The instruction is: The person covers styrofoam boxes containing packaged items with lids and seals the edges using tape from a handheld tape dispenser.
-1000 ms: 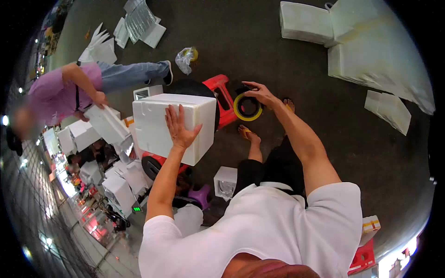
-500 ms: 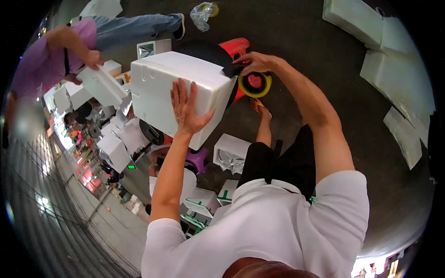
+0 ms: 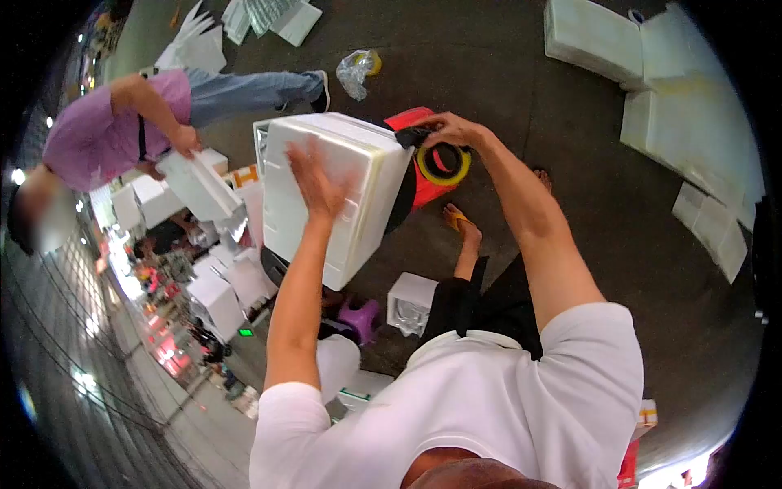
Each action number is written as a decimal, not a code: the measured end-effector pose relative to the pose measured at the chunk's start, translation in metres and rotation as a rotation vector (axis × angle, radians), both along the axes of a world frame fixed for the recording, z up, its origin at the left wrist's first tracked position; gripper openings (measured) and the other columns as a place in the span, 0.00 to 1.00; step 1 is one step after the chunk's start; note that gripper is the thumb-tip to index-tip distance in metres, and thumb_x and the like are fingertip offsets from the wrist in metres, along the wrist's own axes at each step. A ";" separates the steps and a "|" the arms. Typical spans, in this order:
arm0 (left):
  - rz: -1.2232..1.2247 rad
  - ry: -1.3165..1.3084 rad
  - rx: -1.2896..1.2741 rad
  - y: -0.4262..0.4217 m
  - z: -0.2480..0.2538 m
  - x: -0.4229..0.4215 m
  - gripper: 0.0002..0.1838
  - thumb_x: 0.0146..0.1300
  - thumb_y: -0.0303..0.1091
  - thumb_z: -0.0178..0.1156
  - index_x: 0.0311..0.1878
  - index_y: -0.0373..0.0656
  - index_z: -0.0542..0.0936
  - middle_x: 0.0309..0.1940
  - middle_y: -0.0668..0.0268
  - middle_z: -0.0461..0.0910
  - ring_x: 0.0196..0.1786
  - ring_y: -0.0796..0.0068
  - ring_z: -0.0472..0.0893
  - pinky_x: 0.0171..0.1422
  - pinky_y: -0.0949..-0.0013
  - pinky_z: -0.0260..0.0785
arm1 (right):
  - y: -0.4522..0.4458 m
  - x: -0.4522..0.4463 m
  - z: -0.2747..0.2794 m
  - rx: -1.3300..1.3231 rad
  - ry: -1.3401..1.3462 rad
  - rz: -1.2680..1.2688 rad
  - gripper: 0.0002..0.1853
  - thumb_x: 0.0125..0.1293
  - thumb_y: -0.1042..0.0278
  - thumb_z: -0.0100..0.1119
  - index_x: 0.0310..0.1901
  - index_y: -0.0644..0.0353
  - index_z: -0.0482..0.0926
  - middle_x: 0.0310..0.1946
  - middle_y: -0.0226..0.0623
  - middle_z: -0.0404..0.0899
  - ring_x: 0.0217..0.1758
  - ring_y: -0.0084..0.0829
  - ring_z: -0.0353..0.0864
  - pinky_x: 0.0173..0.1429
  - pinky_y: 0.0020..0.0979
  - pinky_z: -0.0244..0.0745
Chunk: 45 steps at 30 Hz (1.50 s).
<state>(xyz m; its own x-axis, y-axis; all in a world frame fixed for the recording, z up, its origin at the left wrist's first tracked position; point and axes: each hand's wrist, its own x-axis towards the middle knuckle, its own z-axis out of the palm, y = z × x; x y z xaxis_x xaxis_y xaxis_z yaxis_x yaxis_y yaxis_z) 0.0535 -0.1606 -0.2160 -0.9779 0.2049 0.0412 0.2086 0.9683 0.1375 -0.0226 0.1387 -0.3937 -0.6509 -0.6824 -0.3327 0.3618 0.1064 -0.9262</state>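
Observation:
A white foam box (image 3: 283, 224) with a lid stands tilted in view in front of me. My left hand (image 3: 316, 183) is spread over the lid, its fingers stretched out and smeared by motion; whether it touches is hard to see. My right hand (image 3: 454, 130) grips a black tape dispenser (image 3: 414, 138) at the box's upper right corner. A large roll of yellow-edged tape (image 3: 463, 169) hangs from the dispenser, beside the box. Partly hidden behind the box is a red and black object (image 3: 405, 119).
At left, a person in a purple shirt (image 3: 85, 147) holds a white foam piece (image 3: 195, 183). A purple stool (image 3: 358, 318) and a small foam box (image 3: 412, 295) are near my legs. Large foam boxes (image 3: 590, 41) lie at right. A plastic bag (image 3: 353, 75) is on the floor.
My left hand has shifted up and left over the lid and is now blurred. The view has turned, so the box appears lower. The dispenser stays at the box's corner.

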 end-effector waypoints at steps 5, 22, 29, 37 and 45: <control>-0.045 -0.096 -0.084 0.017 0.022 0.038 0.58 0.50 0.63 0.67 0.79 0.49 0.52 0.79 0.43 0.42 0.80 0.37 0.40 0.80 0.39 0.33 | 0.003 0.001 0.001 0.058 -0.085 -0.020 0.39 0.50 0.56 0.76 0.67 0.48 0.74 0.62 0.44 0.76 0.63 0.40 0.76 0.66 0.40 0.74; -0.293 -0.119 0.030 0.022 0.034 0.019 0.57 0.51 0.65 0.67 0.79 0.49 0.54 0.79 0.44 0.42 0.81 0.40 0.39 0.80 0.39 0.32 | 0.016 0.025 0.013 0.082 0.008 0.085 0.35 0.50 0.61 0.76 0.63 0.49 0.79 0.50 0.37 0.82 0.53 0.30 0.78 0.60 0.34 0.73; 0.392 -0.045 -0.047 0.052 0.014 -0.020 0.56 0.50 0.62 0.69 0.79 0.52 0.54 0.79 0.47 0.47 0.80 0.38 0.41 0.80 0.38 0.33 | 0.020 0.095 0.007 0.006 -0.115 -0.076 0.38 0.51 0.58 0.75 0.66 0.52 0.73 0.67 0.44 0.71 0.71 0.45 0.68 0.75 0.47 0.63; 0.617 0.052 0.179 -0.047 -0.006 -0.060 0.60 0.50 0.72 0.64 0.80 0.51 0.51 0.78 0.41 0.43 0.80 0.36 0.40 0.80 0.39 0.30 | -0.052 0.065 0.011 -0.223 -0.249 -0.186 0.33 0.55 0.63 0.71 0.66 0.50 0.76 0.49 0.41 0.80 0.51 0.32 0.77 0.56 0.35 0.73; 0.556 -0.037 0.010 -0.020 0.012 -0.016 0.59 0.48 0.74 0.63 0.79 0.56 0.54 0.79 0.45 0.44 0.80 0.36 0.39 0.80 0.39 0.31 | -0.057 0.057 0.018 -0.030 -0.005 -0.057 0.38 0.57 0.59 0.73 0.68 0.60 0.69 0.64 0.47 0.74 0.65 0.38 0.75 0.67 0.39 0.73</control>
